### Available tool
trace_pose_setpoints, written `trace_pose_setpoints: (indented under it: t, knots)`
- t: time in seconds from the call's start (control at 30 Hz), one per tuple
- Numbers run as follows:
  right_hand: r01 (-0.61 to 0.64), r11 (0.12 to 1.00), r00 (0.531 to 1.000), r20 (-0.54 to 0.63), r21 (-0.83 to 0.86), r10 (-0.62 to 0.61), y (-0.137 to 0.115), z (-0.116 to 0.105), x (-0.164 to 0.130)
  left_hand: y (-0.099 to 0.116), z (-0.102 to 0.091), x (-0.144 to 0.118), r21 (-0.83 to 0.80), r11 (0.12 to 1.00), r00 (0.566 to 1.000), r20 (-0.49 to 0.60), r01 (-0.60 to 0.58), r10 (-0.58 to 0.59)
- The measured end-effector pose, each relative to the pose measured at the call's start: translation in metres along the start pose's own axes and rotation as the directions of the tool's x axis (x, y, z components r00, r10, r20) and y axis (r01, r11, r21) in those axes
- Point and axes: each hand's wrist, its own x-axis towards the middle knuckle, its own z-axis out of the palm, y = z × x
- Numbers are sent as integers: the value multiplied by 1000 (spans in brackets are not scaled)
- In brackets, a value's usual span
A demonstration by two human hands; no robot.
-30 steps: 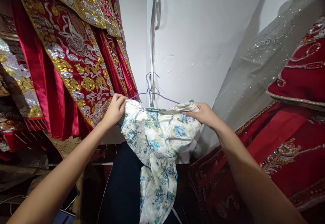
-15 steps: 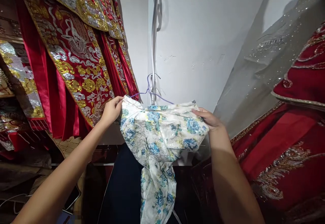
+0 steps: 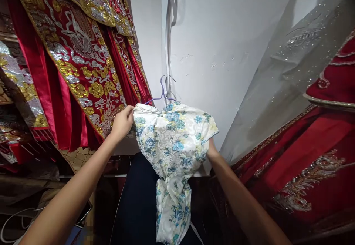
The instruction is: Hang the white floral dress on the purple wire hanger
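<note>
A white short-sleeved dress with blue and yellow flowers hangs on a thin purple wire hanger, whose hook points up. My left hand pinches the dress at its left shoulder, where the hanger's arm ends. On the other side my right hand is behind or inside the right sleeve; its fingers are hidden by the cloth. Below the waist the dress narrows and drapes down over dark blue cloth.
Red garments with gold and silver embroidery hang at the left. A red beaded garment and sheer sparkling fabric hang at the right. Behind the hanger, a white strip runs up the pale wall.
My right hand has moved from the outer top edge of the dress to under the right sleeve. That side now lies over the hanger's right arm, sleeve spread. My left hand keeps its pinch.
</note>
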Motion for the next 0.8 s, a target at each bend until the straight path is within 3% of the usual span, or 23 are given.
trace_pose_setpoints:
  t: [0.1, 0.2, 0.37, 0.5, 0.53, 0.57, 0.63, 0.67, 0.7, 0.73, 0.8]
  knots:
    - [-9, 995, 997, -73, 98, 16, -9, -26, 24, 3, -1, -7, 100, 995, 999, 36, 12, -15]
    - [-4, 993, 999, -31, 120, 8, -29, -36, 47, 11, 3, -7, 85, 996, 996, 93, 0, -8]
    - [136, 977, 986, 69, 167, -149, -75, 4, 76, 30, 11, 7, -133, 990, 996, 71, -47, 57]
    - [168, 963, 935, 275, 212, -224, -108, 35, 57, 35, 14, 16, -183, 983, 996, 87, -9, 25]
    - [143, 966, 892, 395, 214, -220, -112, 38, 46, 34, 14, 15, -204, 979, 996, 90, -9, 28]
    - [106, 972, 808, 553, 208, -206, -114, 38, 35, 33, 14, 14, -246, 969, 995, 90, -9, 32]
    - [36, 993, 529, 841, 111, -113, -110, 34, 14, 31, 16, 8, -391, 920, 995, 90, 0, 38]
    - [52, 998, 420, 906, 26, -45, -103, 32, 7, 32, 19, 4, -481, 876, 995, 92, 17, 31]
    - [116, 991, 396, 918, -70, 19, -93, 31, 0, 35, 21, -1, -578, 815, 995, 95, 43, 14]
    - [214, 961, 458, 887, -178, 63, -80, 32, -4, 40, 25, -6, -678, 731, 995, 96, 81, -21]
    - [419, 817, 662, 749, -395, 23, -51, 40, -10, 59, 33, -16, -851, 492, 983, 151, 183, -105]
